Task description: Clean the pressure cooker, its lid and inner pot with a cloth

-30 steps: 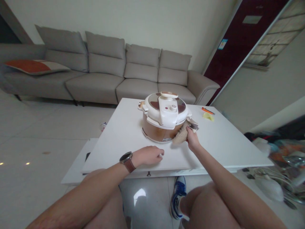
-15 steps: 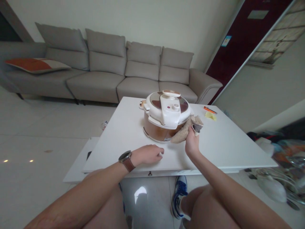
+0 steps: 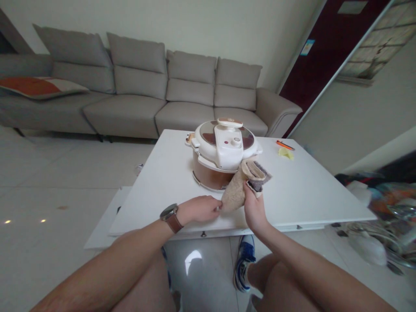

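A folded beige cloth (image 3: 234, 190) with a grey-brown side is gripped by my right hand (image 3: 255, 208), its fingers wrapped around the lower right part. My left hand (image 3: 202, 209), with a watch on the wrist, is closed at the cloth's lower left corner and seems to pinch it. Just behind the cloth stands a white and brown electric pressure cooker (image 3: 212, 173) with its lid on. The cloth hides part of the cooker's lower right side. Both hands are over the front part of the white table (image 3: 302, 190).
An orange utility knife (image 3: 285, 145) and a crumpled yellow piece (image 3: 286, 154) lie at the table's far right. Behind the table is a grey sofa (image 3: 182, 115). Cables and assorted items (image 3: 380, 242) are on the floor to the right.
My right hand has brought the cloth away from the cooker, toward me and left. My left hand, apart from the cloth before, now meets its corner. The view has shifted slightly.
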Demonstrator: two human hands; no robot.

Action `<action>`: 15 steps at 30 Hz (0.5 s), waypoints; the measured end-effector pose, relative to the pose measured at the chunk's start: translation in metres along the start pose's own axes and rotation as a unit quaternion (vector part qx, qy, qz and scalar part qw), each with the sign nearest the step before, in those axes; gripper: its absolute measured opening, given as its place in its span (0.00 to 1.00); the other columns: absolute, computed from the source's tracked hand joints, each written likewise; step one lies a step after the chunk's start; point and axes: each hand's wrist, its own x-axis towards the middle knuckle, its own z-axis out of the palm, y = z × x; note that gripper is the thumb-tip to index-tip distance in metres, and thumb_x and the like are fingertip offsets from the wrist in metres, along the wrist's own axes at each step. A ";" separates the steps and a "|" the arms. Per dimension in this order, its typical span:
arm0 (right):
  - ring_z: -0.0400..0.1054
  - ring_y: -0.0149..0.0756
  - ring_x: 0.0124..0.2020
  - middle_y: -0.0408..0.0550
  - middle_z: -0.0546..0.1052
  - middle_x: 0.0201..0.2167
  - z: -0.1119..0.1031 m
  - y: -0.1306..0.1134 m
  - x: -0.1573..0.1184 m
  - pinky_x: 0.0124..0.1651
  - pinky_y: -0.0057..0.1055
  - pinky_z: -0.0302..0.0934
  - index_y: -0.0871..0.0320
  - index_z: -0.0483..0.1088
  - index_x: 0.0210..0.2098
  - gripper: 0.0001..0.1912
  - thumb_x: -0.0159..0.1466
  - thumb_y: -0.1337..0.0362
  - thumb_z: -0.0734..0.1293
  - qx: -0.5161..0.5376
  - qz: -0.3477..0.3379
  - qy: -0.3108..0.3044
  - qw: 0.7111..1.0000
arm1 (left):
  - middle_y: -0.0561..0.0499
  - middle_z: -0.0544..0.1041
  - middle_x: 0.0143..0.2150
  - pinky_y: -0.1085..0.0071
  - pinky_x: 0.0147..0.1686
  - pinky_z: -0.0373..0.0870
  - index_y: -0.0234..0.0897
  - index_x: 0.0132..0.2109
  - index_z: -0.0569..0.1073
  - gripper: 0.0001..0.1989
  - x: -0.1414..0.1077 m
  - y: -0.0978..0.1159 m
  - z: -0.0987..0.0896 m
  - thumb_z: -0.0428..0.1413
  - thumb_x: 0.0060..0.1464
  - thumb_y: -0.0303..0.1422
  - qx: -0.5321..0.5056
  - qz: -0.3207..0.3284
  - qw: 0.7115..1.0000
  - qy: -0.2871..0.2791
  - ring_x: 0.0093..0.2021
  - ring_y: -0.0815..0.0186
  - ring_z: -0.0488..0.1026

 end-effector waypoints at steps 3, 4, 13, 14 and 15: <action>0.74 0.46 0.56 0.52 0.83 0.49 -0.006 -0.002 0.012 0.61 0.42 0.65 0.58 0.76 0.53 0.25 0.63 0.49 0.69 0.012 0.008 0.018 1.000 | 0.42 0.84 0.43 0.65 0.38 0.70 0.38 0.41 0.79 0.15 0.000 0.000 0.001 0.49 0.66 0.36 -0.001 -0.005 1.000 -0.011 0.40 0.56 0.80; 0.74 0.46 0.56 0.52 0.83 0.49 -0.008 -0.003 0.016 0.61 0.41 0.66 0.58 0.76 0.54 0.26 0.63 0.49 0.69 0.019 0.011 0.026 0.999 | 0.42 0.84 0.42 0.65 0.38 0.70 0.37 0.40 0.79 0.15 -0.001 0.000 0.001 0.48 0.66 0.37 0.001 -0.005 1.000 -0.014 0.39 0.56 0.80; 0.77 0.48 0.52 0.53 0.83 0.48 -0.018 -0.013 0.042 0.51 0.39 0.73 0.57 0.75 0.50 0.24 0.61 0.49 0.69 0.044 0.033 0.073 0.996 | 0.44 0.83 0.43 0.66 0.40 0.70 0.40 0.45 0.78 0.12 -0.011 -0.002 -0.002 0.50 0.65 0.35 -0.006 -0.013 1.000 -0.015 0.40 0.57 0.79; 0.77 0.47 0.51 0.52 0.83 0.48 -0.020 -0.013 0.046 0.50 0.39 0.74 0.57 0.75 0.50 0.23 0.61 0.49 0.70 0.050 0.035 0.077 0.995 | 0.44 0.83 0.43 0.66 0.40 0.70 0.40 0.45 0.78 0.12 -0.012 -0.002 -0.003 0.50 0.65 0.35 -0.007 -0.015 1.000 -0.014 0.41 0.57 0.79; 0.78 0.46 0.50 0.51 0.83 0.48 -0.022 -0.013 0.051 0.49 0.39 0.74 0.57 0.75 0.50 0.23 0.60 0.49 0.70 0.055 0.036 0.080 0.995 | 0.43 0.83 0.43 0.66 0.40 0.70 0.40 0.46 0.78 0.12 -0.013 -0.003 -0.003 0.50 0.65 0.35 -0.008 -0.017 1.000 -0.015 0.41 0.57 0.79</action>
